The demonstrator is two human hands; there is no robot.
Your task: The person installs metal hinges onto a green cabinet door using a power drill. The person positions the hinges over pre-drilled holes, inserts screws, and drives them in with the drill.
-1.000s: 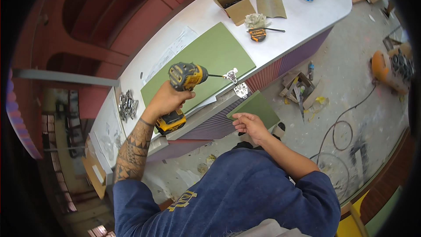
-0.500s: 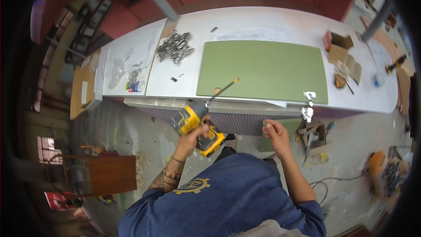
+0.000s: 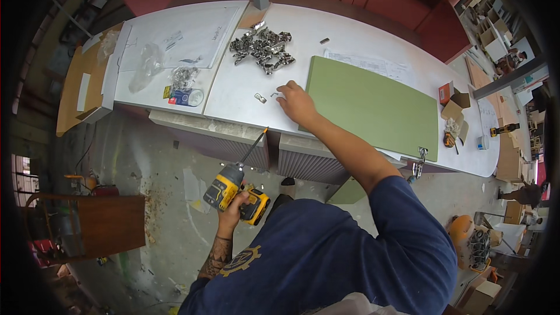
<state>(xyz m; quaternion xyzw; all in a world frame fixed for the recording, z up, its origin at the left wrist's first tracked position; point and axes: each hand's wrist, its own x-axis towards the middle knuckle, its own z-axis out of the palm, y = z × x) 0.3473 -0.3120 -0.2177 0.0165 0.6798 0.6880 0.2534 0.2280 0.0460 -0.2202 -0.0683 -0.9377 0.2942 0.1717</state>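
A person in a blue shirt leans over a long white surface [image 3: 245,90] in a workshop; the left hand [image 3: 233,213] is clenched around the grip of a yellow and black cordless drill [image 3: 236,189], held low beside the body and off the surface, its long bit [image 3: 255,146] angled up toward the surface's front edge; the right hand [image 3: 296,102] reaches across the surface, its fingers [image 3: 282,88] loosely curled and pressing down just beside two small metal pieces [image 3: 265,97]; whether they pinch anything cannot be told; a green panel [image 3: 373,108] lies flat just right of that hand; a heap of metal hinges [image 3: 262,49] sits behind it; paper sheets [image 3: 175,35] lie at the far left.
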